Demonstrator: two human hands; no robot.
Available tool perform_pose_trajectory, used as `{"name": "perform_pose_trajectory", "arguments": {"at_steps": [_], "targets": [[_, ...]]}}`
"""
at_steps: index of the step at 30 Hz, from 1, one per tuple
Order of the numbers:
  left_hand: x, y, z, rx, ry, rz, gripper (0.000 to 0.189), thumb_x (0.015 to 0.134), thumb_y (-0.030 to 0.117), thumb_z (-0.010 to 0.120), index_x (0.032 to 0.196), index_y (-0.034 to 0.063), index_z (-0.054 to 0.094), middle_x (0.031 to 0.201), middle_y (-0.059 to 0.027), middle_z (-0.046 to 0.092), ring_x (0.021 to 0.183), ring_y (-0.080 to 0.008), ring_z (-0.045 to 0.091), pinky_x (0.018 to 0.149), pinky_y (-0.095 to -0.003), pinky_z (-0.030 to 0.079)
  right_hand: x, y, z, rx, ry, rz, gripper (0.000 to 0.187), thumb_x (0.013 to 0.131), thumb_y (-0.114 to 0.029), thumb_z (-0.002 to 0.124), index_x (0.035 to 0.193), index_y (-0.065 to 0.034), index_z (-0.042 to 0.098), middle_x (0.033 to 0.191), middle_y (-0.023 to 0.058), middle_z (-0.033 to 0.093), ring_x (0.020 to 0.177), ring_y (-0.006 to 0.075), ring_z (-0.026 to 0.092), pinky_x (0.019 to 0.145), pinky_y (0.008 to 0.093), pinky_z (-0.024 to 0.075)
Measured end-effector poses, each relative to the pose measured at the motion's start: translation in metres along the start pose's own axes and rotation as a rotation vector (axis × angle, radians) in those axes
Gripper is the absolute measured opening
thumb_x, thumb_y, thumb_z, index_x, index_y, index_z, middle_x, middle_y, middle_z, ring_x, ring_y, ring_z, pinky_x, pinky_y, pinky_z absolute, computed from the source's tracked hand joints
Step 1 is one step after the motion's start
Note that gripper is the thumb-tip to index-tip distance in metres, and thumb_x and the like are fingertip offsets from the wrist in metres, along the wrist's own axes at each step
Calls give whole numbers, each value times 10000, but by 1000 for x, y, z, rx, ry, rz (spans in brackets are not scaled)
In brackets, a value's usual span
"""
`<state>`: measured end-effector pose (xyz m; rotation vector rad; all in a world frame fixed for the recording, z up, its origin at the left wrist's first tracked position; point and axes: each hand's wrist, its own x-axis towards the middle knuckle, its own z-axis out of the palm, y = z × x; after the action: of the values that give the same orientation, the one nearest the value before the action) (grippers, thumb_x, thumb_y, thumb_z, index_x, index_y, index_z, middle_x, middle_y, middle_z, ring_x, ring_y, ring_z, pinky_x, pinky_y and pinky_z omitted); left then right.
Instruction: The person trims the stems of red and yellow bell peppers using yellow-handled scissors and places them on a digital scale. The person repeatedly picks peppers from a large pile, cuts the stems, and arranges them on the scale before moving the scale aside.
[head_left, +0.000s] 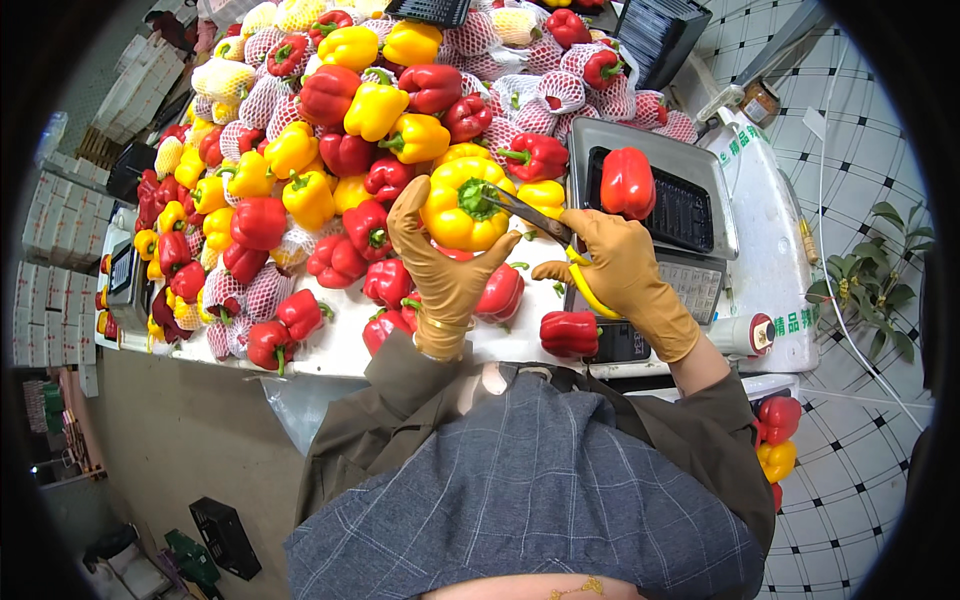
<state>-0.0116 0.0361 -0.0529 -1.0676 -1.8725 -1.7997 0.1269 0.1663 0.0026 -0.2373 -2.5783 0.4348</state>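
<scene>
My left hand (442, 277), in a tan rubber glove, holds a yellow bell pepper (450, 199) with its stem end facing up towards me. Its thumb lies along the near side of the fruit. In my gloved right hand (626, 259) is a pair of scissors (532, 210) with dark blades and yellow handles. The blade tips meet the green stem (476, 199) of that pepper. Just beyond my right hand, a red bell pepper (628, 184) rests in a black plastic tray (682, 210) on a weighing scale (724, 187). Another red pepper (570, 334) lies below my right hand.
A heap of red and yellow peppers, many in foam net sleeves (262, 101), covers the white table (337, 356) at left and back. Stacked black trays (660, 37) stand at the back right. A white roll (739, 335) lies beside the scale's keypad (686, 281).
</scene>
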Motion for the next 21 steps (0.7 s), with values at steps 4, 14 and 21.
{"name": "perform_pose_trajectory", "arguments": {"at_steps": [4,14,21], "targets": [[-2,5,0,81,-36,52,926,528,207,871,1267,42,339,1216,-116,383,1131,-247,405,995,-366,325,-2,-1,1,-53,-43,1,555,666,-558,652,901,-60,584,677,101,576,640,268,586,527,345,445],[-2,-5,0,-116,-117,-264,837,591,212,839,1256,41,361,1202,-108,430,1098,-235,461,953,-331,387,-4,6,9,-166,-101,-53,420,776,-456,618,831,-44,556,543,73,529,502,240,554,431,331,399],[-6,-6,9,-1086,-406,-1225,727,811,691,393,1213,89,466,1076,-93,588,945,-260,595,689,-429,525,6,23,6,693,-176,359,818,650,-377,788,1258,2,395,1157,97,540,1058,161,511,916,279,398]]}}
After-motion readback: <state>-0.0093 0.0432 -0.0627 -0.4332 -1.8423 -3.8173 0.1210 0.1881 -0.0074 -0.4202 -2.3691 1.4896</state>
